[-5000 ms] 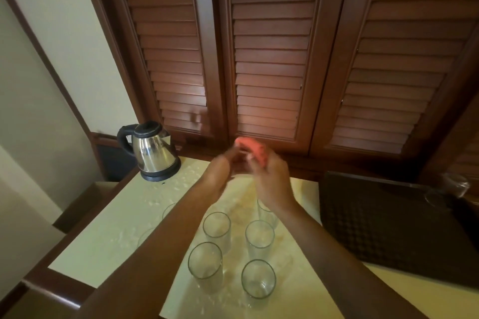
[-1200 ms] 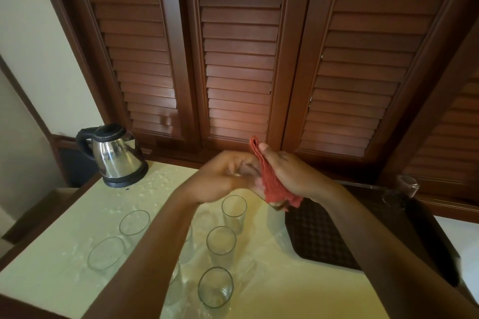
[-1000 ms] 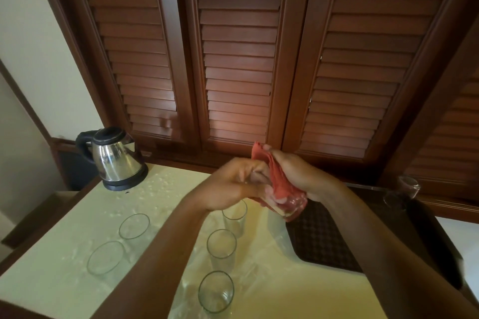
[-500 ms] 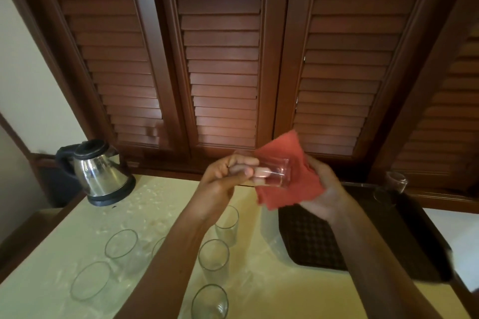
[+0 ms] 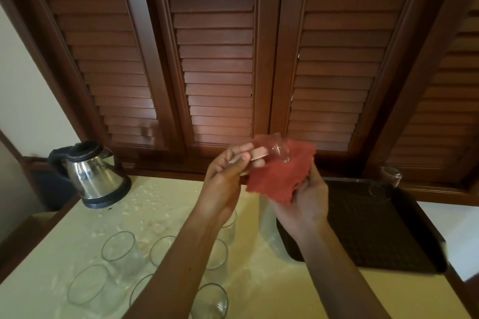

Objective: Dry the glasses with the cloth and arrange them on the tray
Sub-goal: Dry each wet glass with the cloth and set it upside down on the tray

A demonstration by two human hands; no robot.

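Note:
My left hand (image 5: 228,176) holds a clear glass (image 5: 269,150) on its side, raised above the counter, base pointing right. Just right of it my right hand (image 5: 305,202) holds a red cloth (image 5: 280,179) spread open under and behind the glass. Several wet glasses (image 5: 119,251) stand upright on the pale counter below my arms. A dark textured tray (image 5: 383,228) lies at the right, with one glass (image 5: 388,179) at its far corner.
A steel electric kettle (image 5: 93,173) stands at the back left of the wet counter (image 5: 160,202). Brown louvred doors (image 5: 217,59) rise right behind the counter. The counter's left edge drops to a lower wooden ledge (image 5: 26,230).
The cloth was wrapped around the glass a second ago; now it is spread open in my right hand and the glass is out in my left. The view shifted right.

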